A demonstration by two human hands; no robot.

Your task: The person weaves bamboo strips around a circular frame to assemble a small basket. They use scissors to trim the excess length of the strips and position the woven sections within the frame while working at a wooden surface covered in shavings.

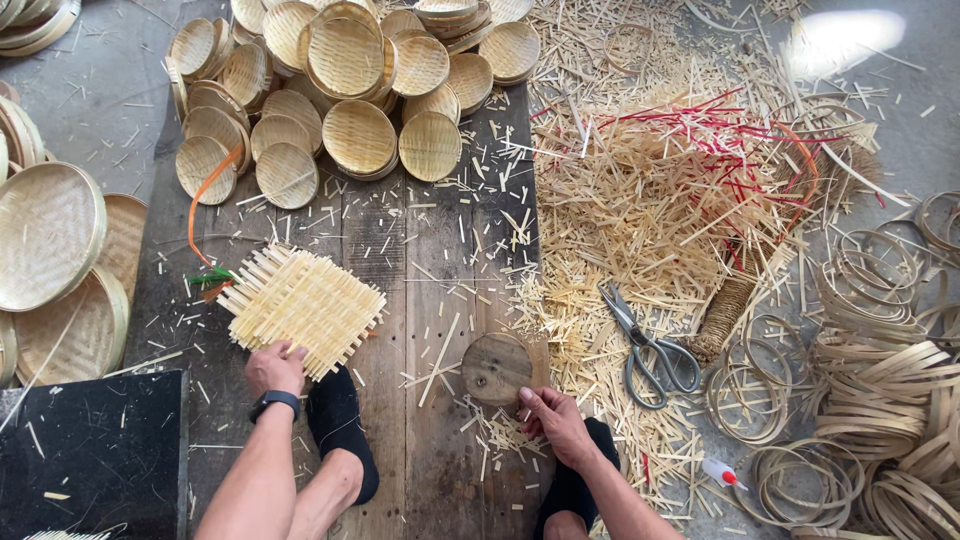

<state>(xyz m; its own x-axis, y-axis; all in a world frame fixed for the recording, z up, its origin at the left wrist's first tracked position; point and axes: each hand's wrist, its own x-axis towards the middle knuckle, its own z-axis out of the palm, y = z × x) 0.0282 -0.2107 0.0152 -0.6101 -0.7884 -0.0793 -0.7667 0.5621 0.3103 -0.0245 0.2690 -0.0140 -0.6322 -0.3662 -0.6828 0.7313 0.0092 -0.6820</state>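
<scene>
Left hand: the left hand is curled, fingers pressed on the near edge of a woven bamboo mat, holding it against the boards; a dark watch sits on the wrist.
Woven mat: square, pale, loose strip ends sticking out all round; it lies flat just beyond the left hand, tilted like a diamond.
Right hand: the right hand has its fingers drawn together, tips touching the near rim of a round wooden disc; whether it pinches a sliver I cannot tell.
Wooden disc: dark, flat, lying just beyond the right hand and to the right of the mat, apart from it.
Between the hands: bare plank floor scattered with short bamboo offcuts; black-socked feet sit near each wrist.
Right of the right hand: scissors with grey handles lie near, on the edge of a big heap of bamboo slivers mixed with red strips.
Further right: coils of bamboo hoops, and a small bottle with a red tip close to the forearm.
Far beyond the hands: a pile of small round woven trays.
Left of the left hand: larger woven trays, an orange strip, and a black block nearer the body.
</scene>
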